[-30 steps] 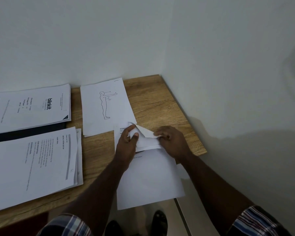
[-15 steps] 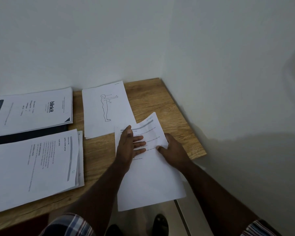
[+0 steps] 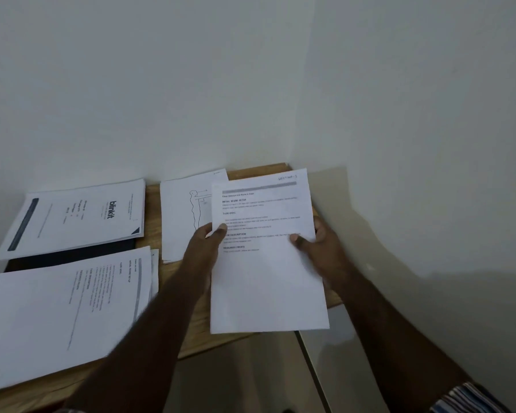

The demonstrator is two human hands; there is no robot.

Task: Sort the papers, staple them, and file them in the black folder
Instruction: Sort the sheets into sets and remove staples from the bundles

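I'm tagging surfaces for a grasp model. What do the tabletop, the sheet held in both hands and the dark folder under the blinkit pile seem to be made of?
Tabletop: wood or wood-look laminate, matte, with visible brown grain.
Held sheet: thin white printer paper, matte, printed with black text.
Dark folder: probably plastic or coated card, smooth and near-black; mostly covered, so uncertain.
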